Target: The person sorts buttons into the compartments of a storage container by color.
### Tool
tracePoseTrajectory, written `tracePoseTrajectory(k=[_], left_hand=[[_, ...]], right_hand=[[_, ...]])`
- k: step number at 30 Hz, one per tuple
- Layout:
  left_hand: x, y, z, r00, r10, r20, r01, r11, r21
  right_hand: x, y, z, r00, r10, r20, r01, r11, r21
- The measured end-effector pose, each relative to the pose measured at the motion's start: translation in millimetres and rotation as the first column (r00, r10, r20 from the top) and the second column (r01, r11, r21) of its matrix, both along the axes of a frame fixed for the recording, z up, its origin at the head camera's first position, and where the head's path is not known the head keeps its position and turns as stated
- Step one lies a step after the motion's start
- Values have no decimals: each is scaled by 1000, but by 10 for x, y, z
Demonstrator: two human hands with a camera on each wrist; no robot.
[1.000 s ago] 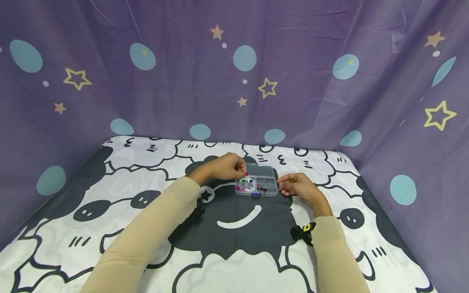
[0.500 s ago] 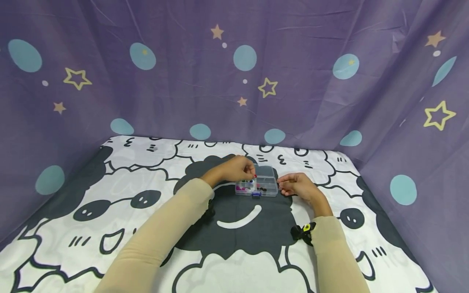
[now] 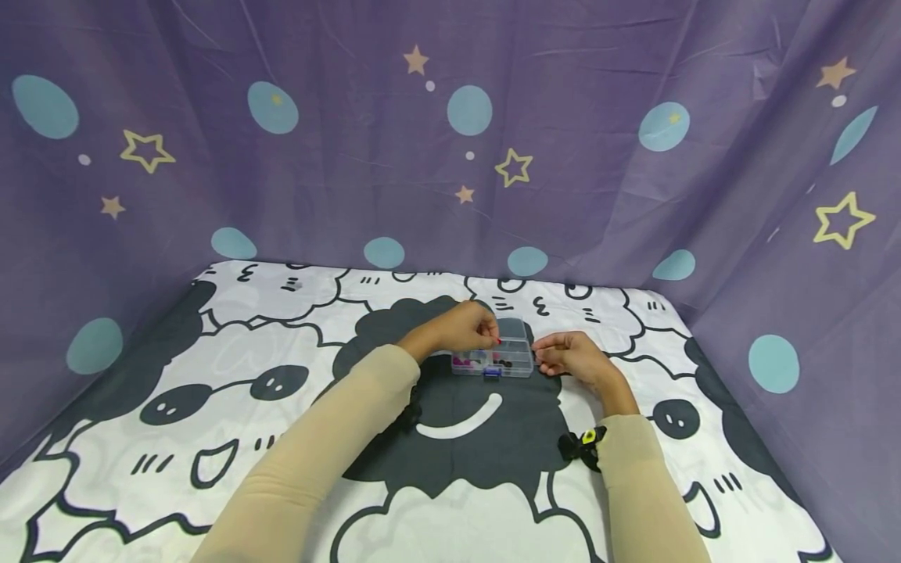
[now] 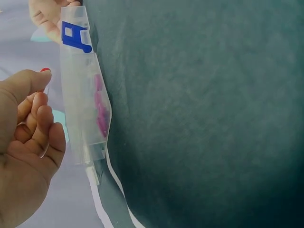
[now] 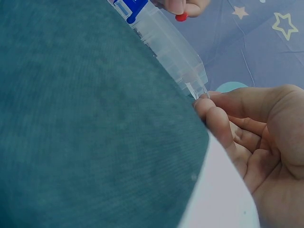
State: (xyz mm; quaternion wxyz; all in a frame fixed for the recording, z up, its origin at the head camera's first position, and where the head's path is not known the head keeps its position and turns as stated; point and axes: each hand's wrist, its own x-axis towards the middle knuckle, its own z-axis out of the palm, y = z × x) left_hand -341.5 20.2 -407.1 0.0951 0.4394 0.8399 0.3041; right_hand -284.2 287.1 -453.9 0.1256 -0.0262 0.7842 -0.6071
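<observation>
A clear plastic compartment box [image 3: 521,358] stands on the dark patch of the cloth, its lid [image 3: 512,328] raised at the back and a blue latch [image 4: 76,37] on its front. My left hand [image 3: 466,327] is over the box, thumb and fingertips pinching a small round red piece [image 5: 181,17]. Inside lie small magenta pieces [image 4: 100,111] at the left and dark brown ones [image 3: 504,363] near the middle. My right hand [image 3: 576,361] pinches the box's right end between thumb and fingertips. The left hand hides part of the box's left side.
A white cloth [image 3: 450,532] with black sheep drawings covers the table. Behind it and at both sides hangs a purple curtain [image 3: 584,195] with stars and blue ovals. A black band with a yellow mark [image 3: 587,439] sits at the right wrist.
My left hand has moved right across the box with the red piece, from the left compartments to above the middle. The right hand has kept its place at the right end.
</observation>
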Motion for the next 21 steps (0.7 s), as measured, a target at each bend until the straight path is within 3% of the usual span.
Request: tracePoseTrajectory(k=[11,21], left_hand=[[-1,-33,-13,999,19,-27,-19,1000,-16],[-36,-303,29,997,63,-45,-64,997,-33]], right_hand=[[-5,-12,8,1000,-7,3,7,1000,0],[-2,-7,6,1000,4,-1,-4,1000,-3]])
